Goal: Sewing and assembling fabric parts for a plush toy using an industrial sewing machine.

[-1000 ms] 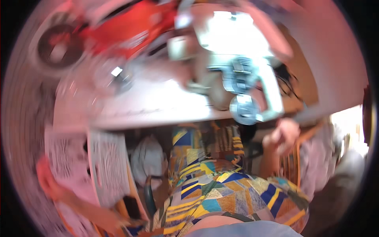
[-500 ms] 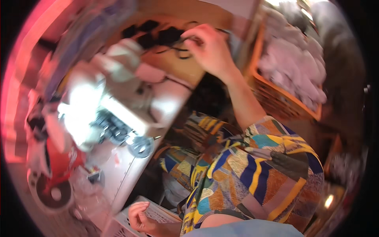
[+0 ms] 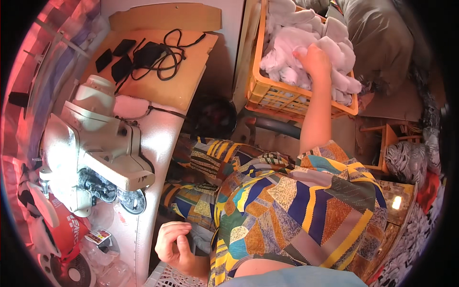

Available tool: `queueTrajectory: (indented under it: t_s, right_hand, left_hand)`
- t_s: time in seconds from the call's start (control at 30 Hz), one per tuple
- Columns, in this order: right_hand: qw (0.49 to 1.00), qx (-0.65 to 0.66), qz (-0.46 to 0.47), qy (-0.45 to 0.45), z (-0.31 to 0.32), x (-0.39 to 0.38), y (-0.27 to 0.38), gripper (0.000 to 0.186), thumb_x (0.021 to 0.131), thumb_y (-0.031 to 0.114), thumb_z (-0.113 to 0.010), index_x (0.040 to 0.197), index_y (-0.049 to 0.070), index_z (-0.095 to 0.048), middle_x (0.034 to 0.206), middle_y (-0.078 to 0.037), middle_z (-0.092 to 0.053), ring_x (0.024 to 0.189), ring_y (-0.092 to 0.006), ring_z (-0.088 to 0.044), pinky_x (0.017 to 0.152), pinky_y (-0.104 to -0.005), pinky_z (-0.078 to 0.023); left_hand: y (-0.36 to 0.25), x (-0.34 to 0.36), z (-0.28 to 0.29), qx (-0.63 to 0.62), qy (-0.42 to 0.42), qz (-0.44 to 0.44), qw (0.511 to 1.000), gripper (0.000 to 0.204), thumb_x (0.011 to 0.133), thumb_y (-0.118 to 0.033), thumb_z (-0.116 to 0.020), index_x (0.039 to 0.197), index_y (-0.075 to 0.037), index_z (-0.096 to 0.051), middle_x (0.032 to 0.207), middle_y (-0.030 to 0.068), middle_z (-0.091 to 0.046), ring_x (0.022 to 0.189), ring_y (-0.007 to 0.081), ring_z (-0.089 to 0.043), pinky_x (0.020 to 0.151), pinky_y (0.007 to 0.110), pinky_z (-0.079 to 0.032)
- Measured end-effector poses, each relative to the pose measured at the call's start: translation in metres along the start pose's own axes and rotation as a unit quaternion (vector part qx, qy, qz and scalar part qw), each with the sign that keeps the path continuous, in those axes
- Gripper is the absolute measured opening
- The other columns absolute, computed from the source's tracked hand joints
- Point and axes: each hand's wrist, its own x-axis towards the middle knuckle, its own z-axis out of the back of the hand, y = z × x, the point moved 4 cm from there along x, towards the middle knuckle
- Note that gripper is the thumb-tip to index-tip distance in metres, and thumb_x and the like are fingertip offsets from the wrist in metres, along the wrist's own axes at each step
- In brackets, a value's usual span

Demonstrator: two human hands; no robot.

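A heap of soft white cloth pieces point(image 3: 291, 40) fills an orange plastic basket point(image 3: 287, 100) at the upper right. My right hand point(image 3: 315, 62) reaches into this heap, its fingers curled down on one of the pieces; some fingertips are hidden by the cloth. At the lower middle, my left hand point(image 3: 174, 244) hovers beside the table's edge, with fingers loosely bent, thumb apart and nothing in it. Below that hand is a white perforated plastic basket point(image 3: 167, 277). The white sewing machine point(image 3: 103, 138) with a lit lamp stands on the table to the left.
Black cords with dark boxes point(image 3: 148, 55) lie on a brown board point(image 3: 186, 79) behind the machine. A red bag point(image 3: 64, 225), clear plastic packaging point(image 3: 112, 272) and a small fan point(image 3: 71, 272) are at the near left. Grey fabric point(image 3: 382, 38) hangs beyond the orange basket.
My right hand has moved from above the cords on the board rightward to the white cloth in the orange basket. The view has turned right. My left hand is slightly higher in the picture.
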Motion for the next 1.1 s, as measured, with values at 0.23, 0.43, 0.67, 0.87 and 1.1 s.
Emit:
queueTrajectory:
  t_s: [0.23,0.43,0.67,0.87,1.1]
  right_hand:
    - [0.869,0.385,0.243,-0.194,0.088,-0.068,0.057,0.036,0.070,0.005,-0.067,0.105,0.004,-0.059,0.097,-0.010,-0.064,0.086,-0.0229,-0.058,0.076,-0.0315,-0.046]
    - [0.641,0.670,0.371,0.056,0.079,-0.109,0.091,0.039,0.061,-0.007,-0.058,0.098,0.005,-0.057,0.095,-0.001,-0.053,0.083,-0.0111,-0.046,0.073,-0.0217,-0.037]
    - [0.466,0.660,0.487,0.333,0.039,-0.145,0.147,0.037,0.063,-0.009,-0.059,0.098,0.006,-0.057,0.097,-0.003,-0.052,0.092,-0.0127,-0.050,0.081,-0.0230,-0.039]
    - [0.443,0.591,0.549,0.393,0.030,-0.134,0.206,0.026,0.078,0.001,-0.067,0.102,0.005,-0.059,0.098,-0.002,-0.057,0.091,-0.0120,-0.054,0.083,-0.0253,-0.042]
    - [0.774,0.435,0.458,-0.029,-0.044,-0.021,0.364,0.018,0.083,0.016,-0.067,0.101,0.009,-0.068,0.092,-0.009,-0.067,0.087,-0.0243,-0.065,0.079,-0.0398,-0.050]
  left_hand:
    - [-0.015,0.021,-0.031,0.110,0.127,-0.067,0.984,0.016,0.067,0.005,-0.065,0.082,0.000,-0.060,0.082,0.0102,-0.066,0.072,0.0279,-0.063,0.067,0.034,-0.048]
    - [-0.059,0.069,-0.055,0.217,0.082,-0.229,0.945,0.041,0.070,0.002,-0.068,0.111,0.000,-0.060,0.121,0.0152,-0.057,0.108,0.0361,-0.056,0.087,0.041,-0.049]
    - [-0.059,0.115,-0.066,0.243,0.083,-0.246,0.935,0.041,0.053,0.001,-0.070,0.093,0.001,-0.060,0.099,0.0132,-0.060,0.100,0.0354,-0.055,0.086,0.044,-0.042]
    - [-0.051,0.081,-0.059,0.371,0.107,-0.235,0.892,0.021,0.059,-0.006,-0.066,0.078,-0.010,-0.058,0.081,0.0009,-0.061,0.087,0.0211,-0.061,0.093,0.042,-0.037]
    - [-0.032,0.040,-0.046,0.329,0.093,-0.233,0.910,0.019,0.063,-0.009,-0.066,0.081,-0.008,-0.059,0.073,0.0013,-0.054,0.065,0.0174,-0.055,0.080,0.033,-0.046]
